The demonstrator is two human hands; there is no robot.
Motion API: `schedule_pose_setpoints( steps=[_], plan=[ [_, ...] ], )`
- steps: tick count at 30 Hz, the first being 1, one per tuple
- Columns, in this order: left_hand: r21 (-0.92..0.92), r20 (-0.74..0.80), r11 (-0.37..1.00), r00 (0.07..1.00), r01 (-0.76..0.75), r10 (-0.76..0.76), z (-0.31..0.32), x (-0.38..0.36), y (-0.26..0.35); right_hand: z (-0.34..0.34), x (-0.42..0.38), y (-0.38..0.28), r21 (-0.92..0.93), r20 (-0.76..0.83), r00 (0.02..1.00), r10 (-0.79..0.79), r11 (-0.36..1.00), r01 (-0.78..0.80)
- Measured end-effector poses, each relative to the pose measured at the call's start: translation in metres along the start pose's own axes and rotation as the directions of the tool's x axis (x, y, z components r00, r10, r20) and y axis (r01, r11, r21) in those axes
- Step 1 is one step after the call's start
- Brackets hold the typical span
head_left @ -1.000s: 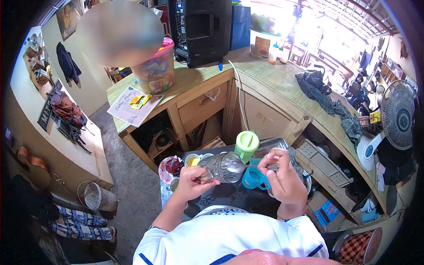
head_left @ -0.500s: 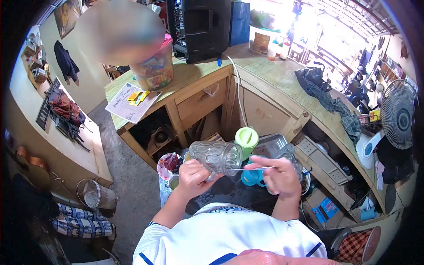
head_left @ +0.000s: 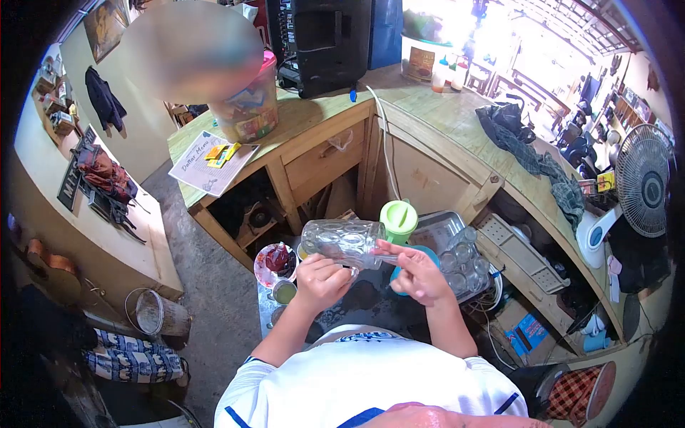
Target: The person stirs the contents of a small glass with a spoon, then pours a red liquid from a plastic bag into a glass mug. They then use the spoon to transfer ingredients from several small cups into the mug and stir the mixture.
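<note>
A clear dimpled glass mug [head_left: 339, 237] lies tipped on its side in the air, its mouth pointing right. My left hand [head_left: 322, 282] is closed round the mug's handle. At the mouth, my right hand [head_left: 419, 277] pinches a thin, pale, rod-like utensil [head_left: 389, 260], mostly hidden by the fingers and the glass. Just behind the mouth stands a green-lidded container [head_left: 399, 220]. A blue-green cup [head_left: 399, 284] is partly covered by my right hand.
Several upturned glasses [head_left: 465, 264] stand in a metal tray [head_left: 437, 222] at right. To the left are a tub with a dark red packet [head_left: 277, 264] and a small green-topped jar [head_left: 284, 292]. Wooden counters [head_left: 314, 118] curve round the work table; a fan [head_left: 646, 182] stands at right.
The right hand has moved left to the mug's mouth, with less of the thin utensil showing. The mug has turned slightly more level. More of the tray's glasses are visible.
</note>
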State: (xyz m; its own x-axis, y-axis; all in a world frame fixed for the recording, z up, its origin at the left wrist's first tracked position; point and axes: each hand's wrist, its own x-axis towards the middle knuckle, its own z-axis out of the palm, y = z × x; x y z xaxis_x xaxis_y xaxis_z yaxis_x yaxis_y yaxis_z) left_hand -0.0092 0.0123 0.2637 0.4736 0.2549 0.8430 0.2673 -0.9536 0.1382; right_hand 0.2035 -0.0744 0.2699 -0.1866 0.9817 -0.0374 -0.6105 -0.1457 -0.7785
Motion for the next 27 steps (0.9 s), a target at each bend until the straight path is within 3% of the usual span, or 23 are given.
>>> schedule_pose_setpoints(
  steps=[1, 3, 5, 8, 12, 15, 17, 21, 24, 27],
  plan=[
    [0.003, 0.013, 1.000, 1.000, 0.001, -0.001, 0.000, 0.000, 0.000, -0.011, -0.001, -0.003, 0.000, 0.001, 1.000, -0.002, 1.000, 0.002],
    [-0.011, 0.007, 1.000, 1.000, 0.019, -0.019, -0.001, -0.003, -0.003, -0.035, -0.007, -0.017, 0.214, 0.064, 0.997, -0.050, 0.976, 0.036],
    [-0.029, 0.001, 0.999, 0.999, 0.040, -0.040, -0.001, -0.003, -0.003, -0.035, -0.007, -0.014, 0.229, 0.103, 0.994, -0.044, 0.973, 0.019],
    [-0.025, 0.002, 0.999, 0.999, 0.046, -0.046, 0.001, 0.002, 0.002, -0.002, -0.002, 0.006, 0.154, -0.118, 0.992, 0.046, 0.988, -0.028],
    [-0.022, -0.013, 0.998, 0.998, 0.054, -0.054, 0.002, -0.001, 0.000, -0.024, -0.013, -0.015, 0.039, -0.060, 0.998, -0.012, 0.999, 0.015],
    [-0.053, -0.004, 0.996, 0.997, 0.074, -0.074, 0.004, -0.001, 0.004, -0.010, -0.008, -0.011, -0.039, -0.111, 0.994, -0.011, 0.999, 0.006],
    [-0.063, -0.004, 0.995, 0.997, 0.071, -0.071, 0.004, 0.000, 0.004, -0.003, -0.005, -0.004, 0.000, -0.137, 0.991, 0.011, 1.000, -0.011],
    [-0.022, 0.011, 0.993, 0.993, 0.114, -0.114, -0.004, -0.004, -0.002, -0.015, -0.012, -0.016, -0.044, -0.154, 0.983, -0.100, 0.995, 0.094],
    [-0.055, 0.030, 0.993, 0.994, 0.108, -0.107, -0.002, -0.005, 0.000, -0.016, -0.009, -0.010, -0.110, -0.198, 0.956, -0.218, 0.974, 0.199],
    [-0.106, 0.006, 0.991, 0.997, 0.079, -0.079, 0.008, -0.004, 0.002, 0.013, 0.004, 0.008, -0.540, -0.232, 0.876, -0.423, 0.805, 0.245]
  ],
)
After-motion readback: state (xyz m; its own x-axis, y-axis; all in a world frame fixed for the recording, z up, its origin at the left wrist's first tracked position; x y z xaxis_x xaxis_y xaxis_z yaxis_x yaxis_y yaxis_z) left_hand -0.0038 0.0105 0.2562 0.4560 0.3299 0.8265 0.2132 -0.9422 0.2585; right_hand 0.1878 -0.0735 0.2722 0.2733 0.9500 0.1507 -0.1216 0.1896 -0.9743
